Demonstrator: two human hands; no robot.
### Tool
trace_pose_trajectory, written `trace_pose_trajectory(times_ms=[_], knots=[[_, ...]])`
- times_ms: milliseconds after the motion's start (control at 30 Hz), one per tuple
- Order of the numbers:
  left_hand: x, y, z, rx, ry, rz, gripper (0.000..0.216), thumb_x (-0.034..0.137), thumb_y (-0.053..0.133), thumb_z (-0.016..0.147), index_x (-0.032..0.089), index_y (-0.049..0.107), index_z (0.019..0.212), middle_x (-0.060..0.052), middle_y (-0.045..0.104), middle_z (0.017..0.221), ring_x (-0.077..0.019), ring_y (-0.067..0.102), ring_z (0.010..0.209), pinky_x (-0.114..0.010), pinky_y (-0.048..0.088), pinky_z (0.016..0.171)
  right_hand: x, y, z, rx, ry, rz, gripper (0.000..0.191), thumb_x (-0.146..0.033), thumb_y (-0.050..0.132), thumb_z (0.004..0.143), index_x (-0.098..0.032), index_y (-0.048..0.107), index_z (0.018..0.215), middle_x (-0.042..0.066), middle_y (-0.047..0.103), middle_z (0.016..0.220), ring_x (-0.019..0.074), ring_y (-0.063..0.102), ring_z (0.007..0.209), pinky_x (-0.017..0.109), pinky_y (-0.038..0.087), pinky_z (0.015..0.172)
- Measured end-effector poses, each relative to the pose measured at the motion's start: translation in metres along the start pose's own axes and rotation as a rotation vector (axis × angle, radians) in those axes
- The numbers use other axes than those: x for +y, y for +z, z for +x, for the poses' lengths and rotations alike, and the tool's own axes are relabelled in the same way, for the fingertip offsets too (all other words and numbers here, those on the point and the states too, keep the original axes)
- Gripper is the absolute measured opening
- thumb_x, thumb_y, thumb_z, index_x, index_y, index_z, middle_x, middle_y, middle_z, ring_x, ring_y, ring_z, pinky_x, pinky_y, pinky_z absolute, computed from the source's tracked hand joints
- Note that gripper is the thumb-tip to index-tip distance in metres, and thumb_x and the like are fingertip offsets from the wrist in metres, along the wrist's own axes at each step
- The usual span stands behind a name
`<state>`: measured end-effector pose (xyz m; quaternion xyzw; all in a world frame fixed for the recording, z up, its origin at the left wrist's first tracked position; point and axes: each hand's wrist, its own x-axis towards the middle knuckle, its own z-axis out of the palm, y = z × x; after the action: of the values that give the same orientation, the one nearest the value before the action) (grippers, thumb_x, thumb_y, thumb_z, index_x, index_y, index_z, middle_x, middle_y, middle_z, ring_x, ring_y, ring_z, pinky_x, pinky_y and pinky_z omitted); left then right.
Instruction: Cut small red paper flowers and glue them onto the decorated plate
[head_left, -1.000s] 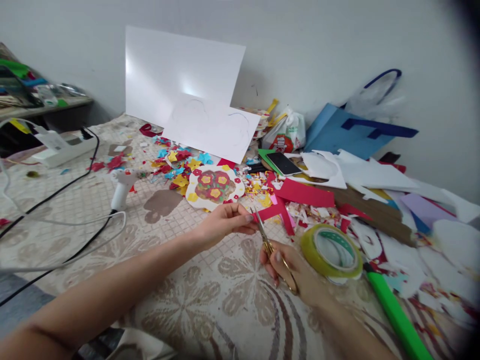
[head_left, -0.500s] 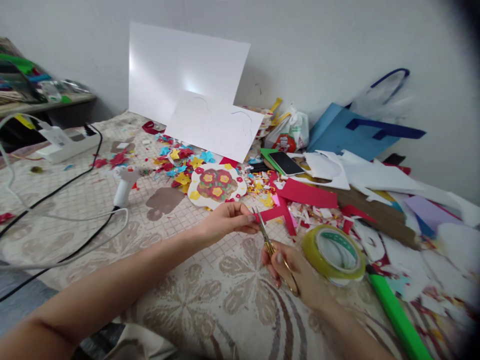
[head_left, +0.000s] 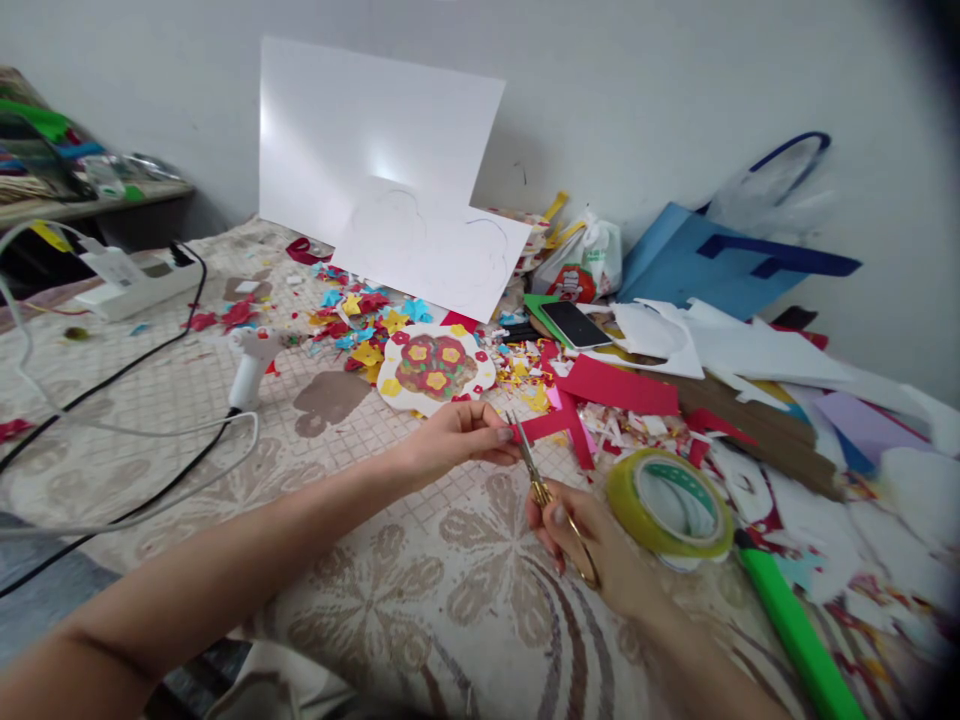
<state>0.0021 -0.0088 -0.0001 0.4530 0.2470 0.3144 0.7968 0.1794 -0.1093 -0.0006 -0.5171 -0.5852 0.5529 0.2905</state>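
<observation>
A red paper strip (head_left: 546, 424) sits in the middle of the frame, pinched at its near end by the left hand (head_left: 450, 440). The right hand (head_left: 592, 550) is closed around gold scissors (head_left: 541, 490), whose blades look like they touch the strip, though it is hard to tell. A roll of yellow tape (head_left: 670, 503) lies just right. A flower paper plate (head_left: 433, 366) rests above on the patterned worktop (head_left: 420, 590).

Green stick (head_left: 795, 630) runs off the bottom edge — right corner (head_left: 930, 600) darkly blurred.
</observation>
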Motion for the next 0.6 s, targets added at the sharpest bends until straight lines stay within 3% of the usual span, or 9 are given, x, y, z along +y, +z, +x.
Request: trace_pose_trajectory(times_ms=[600], knots=[[0.0020,-0.0005,0.0002,-0.007,0.017,0.009,0.024,0.027,0.071,0.072,0.012,0.053,0.073,-0.007,0.072,0.075,-0.0136,0.068,0.071,-0.029,0.053,0.076,0.0015,0.0063,0.0026,0.057,0.064,0.098,0.058,-0.078,0.042,0.070,-0.019,0.042,0.067,-0.008,0.035,0.047,0.0055,0.031,0.038,0.018,0.030,0.036]])
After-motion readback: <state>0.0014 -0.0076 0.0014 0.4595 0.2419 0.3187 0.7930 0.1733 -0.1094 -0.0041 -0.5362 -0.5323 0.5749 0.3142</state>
